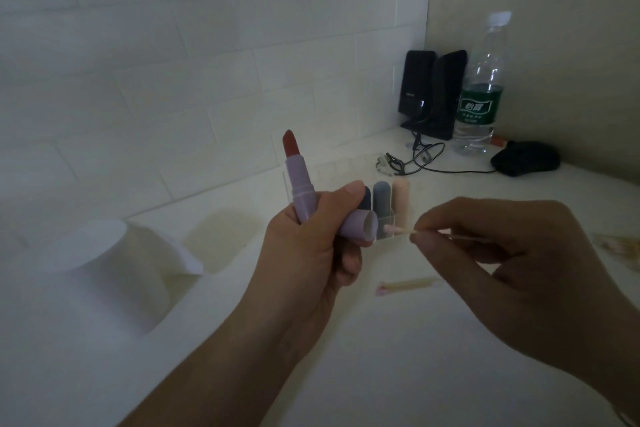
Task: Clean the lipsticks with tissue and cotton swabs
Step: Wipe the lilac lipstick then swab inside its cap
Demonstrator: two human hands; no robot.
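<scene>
While my right hand (pixel 512 253) pinches the cotton swab (pixel 446 233) and my left hand (pixel 311 246) curls around the open lipstick (pixel 300 180) and its cap (pixel 358 226) mid-frame, I should slide the pink tip gently inside the cap and twist. Behind them I count three capped lipsticks (pixel 381 198) in a clear holder, one used swab (pixel 408 286) below, and one tissue roll (pixel 104 267) at left.

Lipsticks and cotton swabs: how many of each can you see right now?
Lipsticks: 4, namely the open lilac-cased red lipstick in the left hand, plus dark blue, grey and peach capped tubes in the clear acrylic organizer.
Cotton swabs: 2, one pink-tipped swab pinched by the right hand, one on the counter.
Total: 6
</scene>
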